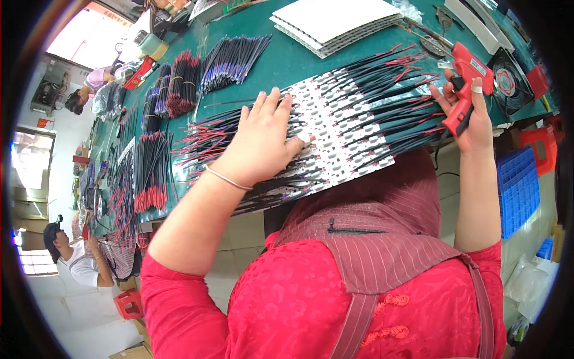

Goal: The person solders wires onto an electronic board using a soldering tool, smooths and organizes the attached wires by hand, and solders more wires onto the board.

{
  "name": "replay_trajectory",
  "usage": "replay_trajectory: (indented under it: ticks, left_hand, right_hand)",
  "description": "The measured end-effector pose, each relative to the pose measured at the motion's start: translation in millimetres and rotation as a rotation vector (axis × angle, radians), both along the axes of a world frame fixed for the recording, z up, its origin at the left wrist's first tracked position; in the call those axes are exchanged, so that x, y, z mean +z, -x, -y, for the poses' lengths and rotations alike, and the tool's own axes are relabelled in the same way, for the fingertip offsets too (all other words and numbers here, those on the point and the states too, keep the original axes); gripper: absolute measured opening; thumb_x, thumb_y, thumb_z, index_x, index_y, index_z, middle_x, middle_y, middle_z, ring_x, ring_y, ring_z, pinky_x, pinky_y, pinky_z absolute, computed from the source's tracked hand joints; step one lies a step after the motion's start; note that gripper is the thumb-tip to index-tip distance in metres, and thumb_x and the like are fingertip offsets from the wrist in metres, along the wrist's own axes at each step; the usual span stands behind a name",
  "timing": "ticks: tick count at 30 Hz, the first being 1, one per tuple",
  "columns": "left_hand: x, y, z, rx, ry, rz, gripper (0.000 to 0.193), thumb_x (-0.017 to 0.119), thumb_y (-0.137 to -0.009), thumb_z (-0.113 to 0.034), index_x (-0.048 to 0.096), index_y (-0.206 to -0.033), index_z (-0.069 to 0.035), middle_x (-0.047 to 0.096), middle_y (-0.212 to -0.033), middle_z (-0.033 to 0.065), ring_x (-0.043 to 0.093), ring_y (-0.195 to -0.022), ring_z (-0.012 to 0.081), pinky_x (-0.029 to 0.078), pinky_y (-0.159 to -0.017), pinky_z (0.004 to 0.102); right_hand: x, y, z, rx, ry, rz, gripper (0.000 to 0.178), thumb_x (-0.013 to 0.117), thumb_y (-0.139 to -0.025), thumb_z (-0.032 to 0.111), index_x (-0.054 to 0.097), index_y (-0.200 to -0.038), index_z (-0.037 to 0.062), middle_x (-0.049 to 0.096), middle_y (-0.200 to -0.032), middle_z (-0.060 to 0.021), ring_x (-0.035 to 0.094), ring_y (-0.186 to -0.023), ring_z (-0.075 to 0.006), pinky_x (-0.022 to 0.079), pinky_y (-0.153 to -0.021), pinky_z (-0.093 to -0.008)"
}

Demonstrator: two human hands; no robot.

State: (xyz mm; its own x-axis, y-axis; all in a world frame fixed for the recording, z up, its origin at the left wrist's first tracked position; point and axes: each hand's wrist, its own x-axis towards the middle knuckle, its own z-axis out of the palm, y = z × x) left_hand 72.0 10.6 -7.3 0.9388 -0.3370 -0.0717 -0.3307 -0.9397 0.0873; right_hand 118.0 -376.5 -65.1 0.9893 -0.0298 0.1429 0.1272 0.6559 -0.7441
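Note:
My left hand (260, 140) lies with fingers stretched out over the wires and the left part of a white panel of small circuit boards (353, 134). Its thumb rests on the panel; what lies under the palm is hidden. Rows of black wires (403, 107) with red ends stick out along the panel's right side, and more wires (209, 137) fan out on the left. Gripped by its handle, a red soldering gun (475, 69) is in my right hand (476, 125), beside the panel's right end. Its long nose points up and left, toward the back of the table.
Bundles of black, red and purple wires (184, 84) lie on the green table (257, 66) at the left. White sheets (335, 21) are stacked at the back, and a black fan (511, 84) stands at right. Two people work at far left. A blue crate (519, 191) sits at lower right.

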Motion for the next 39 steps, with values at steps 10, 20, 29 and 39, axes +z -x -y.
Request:
replay_trajectory:
  ticks: [10,20,29,39]
  left_hand:
    - [56,-132,1,0.049,-0.320,0.110,0.033,0.066,-0.087,-0.021,0.065,-0.111,0.002,0.068,-0.110,0.0230,0.063,-0.108,0.0406,0.049,-0.097,0.0466]
    - [-2,-189,-14,0.415,-0.309,0.193,0.040,0.059,-0.085,-0.018,0.061,-0.113,0.010,0.063,-0.122,0.0322,0.063,-0.114,0.0432,0.051,-0.099,0.0443]
    - [1,-202,-11,0.458,-0.272,0.080,0.037,0.057,-0.086,-0.013,0.058,-0.117,0.008,0.064,-0.122,0.0301,0.063,-0.117,0.0416,0.050,-0.100,0.0444]
    - [-16,-193,-23,0.382,-0.195,0.195,0.030,0.056,-0.086,-0.009,0.057,-0.111,0.007,0.066,-0.113,0.0298,0.067,-0.104,0.0421,0.054,-0.092,0.0465]
  right_hand:
    - [1,2,-2,-0.025,-0.013,-0.010,0.058,0.052,-0.104,0.042,0.043,-0.143,-0.0006,0.061,-0.125,-0.0165,0.062,-0.095,-0.0155,0.048,-0.107,-0.0510]
    - [2,4,-2,-0.016,-0.025,-0.012,0.056,0.053,-0.104,0.041,0.045,-0.140,-0.0020,0.062,-0.123,-0.0194,0.063,-0.094,-0.0166,0.051,-0.104,-0.0508]
    - [1,3,-1,-0.006,-0.030,-0.019,0.058,0.053,-0.103,0.042,0.045,-0.141,-0.0012,0.062,-0.124,-0.0189,0.064,-0.095,-0.0165,0.051,-0.104,-0.0513]
    - [4,3,-3,-0.022,-0.014,-0.039,0.060,0.054,-0.103,0.043,0.044,-0.143,-0.0012,0.061,-0.124,-0.0164,0.063,-0.094,-0.0159,0.049,-0.105,-0.0511]
